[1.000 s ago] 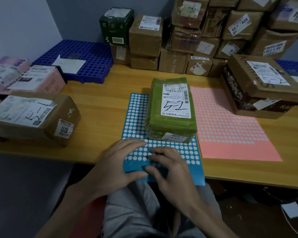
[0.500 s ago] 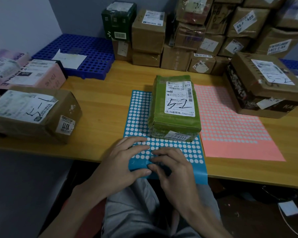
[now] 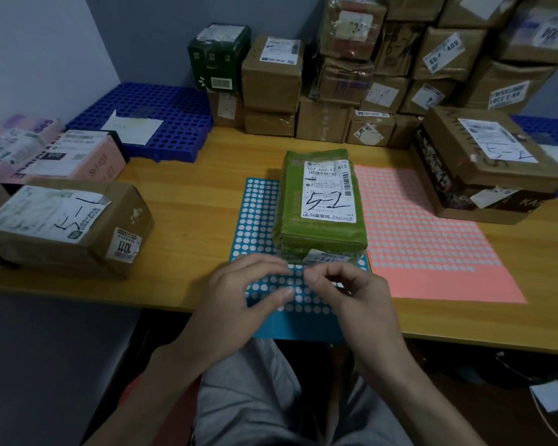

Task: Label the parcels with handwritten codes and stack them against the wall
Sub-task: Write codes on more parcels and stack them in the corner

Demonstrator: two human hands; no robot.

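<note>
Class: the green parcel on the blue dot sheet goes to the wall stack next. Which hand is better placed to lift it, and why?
Probably the right hand: it hovers just below the green parcel, while the left hand sits further left over the blue dot sheet.

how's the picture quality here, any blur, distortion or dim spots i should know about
Head view: dim, flat room light with no glare. Wide-angle bending curves the table edge and tilts the stacked boxes at the corners. The brown box on the right is smeared, its label unreadable; the green parcel label stays sharp. The left hand and right hand are slightly soft.
</note>
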